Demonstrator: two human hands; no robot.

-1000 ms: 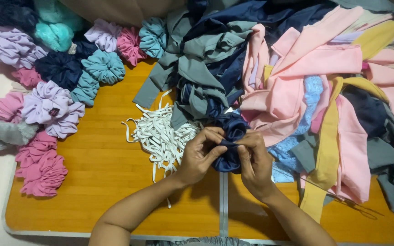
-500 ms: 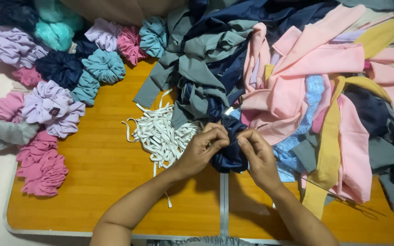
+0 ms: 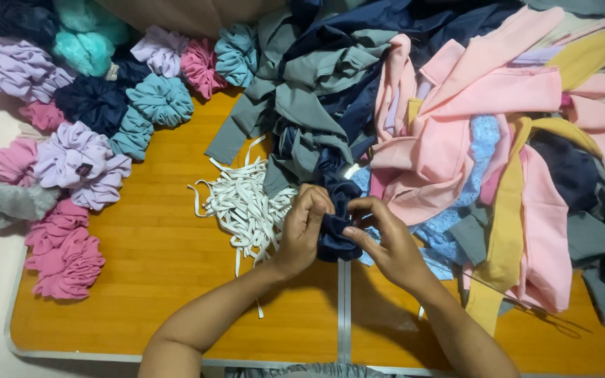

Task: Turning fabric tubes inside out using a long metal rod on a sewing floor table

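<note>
Both my hands are closed on one bunched navy fabric piece (image 3: 335, 227) above the middle of a wooden table (image 3: 162, 280). My left hand (image 3: 306, 227) pinches its upper left side. Fingertips of my right hand (image 3: 386, 241) grip its lower right edge. A loose pile of white elastic strips (image 3: 243, 203) lies just left of my left hand. Whether elastic runs inside the navy piece cannot be made out.
Finished scrunchies in pink (image 3: 64, 252), lilac (image 3: 82, 164), teal (image 3: 159, 98) and navy (image 3: 89, 101) line the left and back. A big heap of fabric strips, grey (image 3: 302, 105), pink (image 3: 484, 105) and mustard (image 3: 505, 217), covers the right half. A metal seam (image 3: 344, 308) splits the table.
My hands have kept working the navy piece in place: the fingers shifted and the fabric is bunched tighter. Nothing else on the table moved.
</note>
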